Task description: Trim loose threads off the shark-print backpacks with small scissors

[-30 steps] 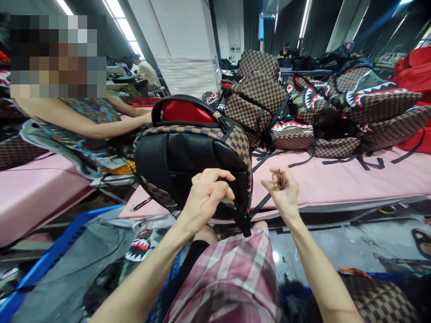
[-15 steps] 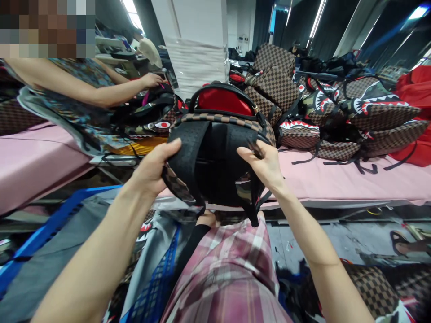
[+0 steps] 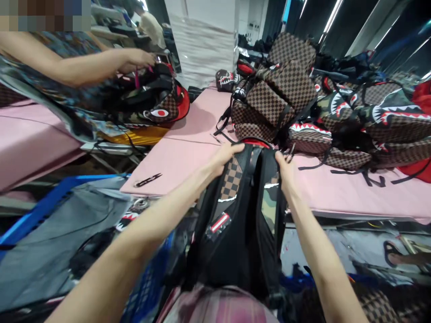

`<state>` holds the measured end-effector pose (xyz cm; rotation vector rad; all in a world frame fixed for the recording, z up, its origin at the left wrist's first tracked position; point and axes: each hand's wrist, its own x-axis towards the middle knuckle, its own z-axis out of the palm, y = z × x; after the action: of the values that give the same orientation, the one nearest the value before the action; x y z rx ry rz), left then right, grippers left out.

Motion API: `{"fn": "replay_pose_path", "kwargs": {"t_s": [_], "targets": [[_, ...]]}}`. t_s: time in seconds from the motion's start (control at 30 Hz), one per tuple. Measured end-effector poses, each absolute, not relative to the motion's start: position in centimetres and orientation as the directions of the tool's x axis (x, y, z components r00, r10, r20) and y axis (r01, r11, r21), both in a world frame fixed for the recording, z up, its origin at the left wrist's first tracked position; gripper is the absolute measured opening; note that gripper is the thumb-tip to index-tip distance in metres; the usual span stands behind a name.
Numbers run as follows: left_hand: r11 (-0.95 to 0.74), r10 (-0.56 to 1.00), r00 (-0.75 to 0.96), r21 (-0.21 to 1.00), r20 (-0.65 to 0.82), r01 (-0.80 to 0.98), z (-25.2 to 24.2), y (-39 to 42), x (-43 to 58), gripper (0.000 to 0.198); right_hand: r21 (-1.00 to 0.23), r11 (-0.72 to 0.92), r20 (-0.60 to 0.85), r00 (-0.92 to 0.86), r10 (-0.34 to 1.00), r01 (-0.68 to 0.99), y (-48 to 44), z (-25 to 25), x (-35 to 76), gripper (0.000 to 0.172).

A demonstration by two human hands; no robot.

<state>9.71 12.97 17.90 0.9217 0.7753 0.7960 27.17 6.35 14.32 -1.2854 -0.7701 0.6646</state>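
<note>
Both hands on one backpack (image 3: pixel 240 215), black with a brown check panel and a camouflage strip. It stands on its end over the person's lap, long axis running straight away from the body, far end just meeting the near edge of the pink bench (image 3: pixel 188 154).

Left hand (image 3: pixel 225 157) clenched over the backpack's top left corner; right hand (image 3: pixel 286 167) clenched over the top right corner, something thin and dark pinched in its fingers (too small to name). The hands sit level, neither clearly nearer; each grip is at the far end of the backpack, with the body of the bag between the forearms.

Beyond the backpack, on the bench: a heap of checked and shark-mouth bags (image 3: pixel 303 107), close behind the hands and crowding that side. Left of the backpack, a small dark tool (image 3: pixel 148 180) lies alone near the bench edge. Further left, a co-worker's hand (image 3: pixel 138 58) rests on another bag (image 3: pixel 158 101). Below left of the backpack, a blue crate (image 3: pixel 43 211) with grey sheeting.
</note>
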Motion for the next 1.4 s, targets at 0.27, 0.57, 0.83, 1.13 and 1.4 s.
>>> {"fn": "replay_pose_path", "kwargs": {"t_s": [0.27,0.57,0.83,1.13,1.4], "targets": [[0.627,0.709,0.617,0.707,-0.342,-0.327,1.7,12.9,8.4,0.027,-0.990,-0.115,-0.056,0.540,0.840,0.076,4.4,-0.3,27.1,0.029],[0.744,0.609,0.582,0.643,-0.538,-0.183,2.5,9.0,6.0,0.045,-0.709,-0.072,0.407,0.491,0.770,0.702,3.5,2.1,26.7,0.029],[0.744,0.646,0.491,0.626,-0.585,-0.234,2.4,4.8,4.1,0.043,-0.763,0.059,0.223,0.177,0.959,0.643,-0.3,3.0,19.5,0.023],[0.661,0.720,0.441,0.723,-0.535,-0.201,3.5,3.4,4.2,0.048,-0.895,-0.030,0.076,0.219,0.973,0.444,2.4,2.6,18.3,0.017],[0.268,0.932,0.234,0.961,-0.278,0.072,2.5,4.2,3.5,0.038,-0.892,-0.222,-0.050,0.401,0.915,0.393,1.8,2.1,21.6,0.032]]}}
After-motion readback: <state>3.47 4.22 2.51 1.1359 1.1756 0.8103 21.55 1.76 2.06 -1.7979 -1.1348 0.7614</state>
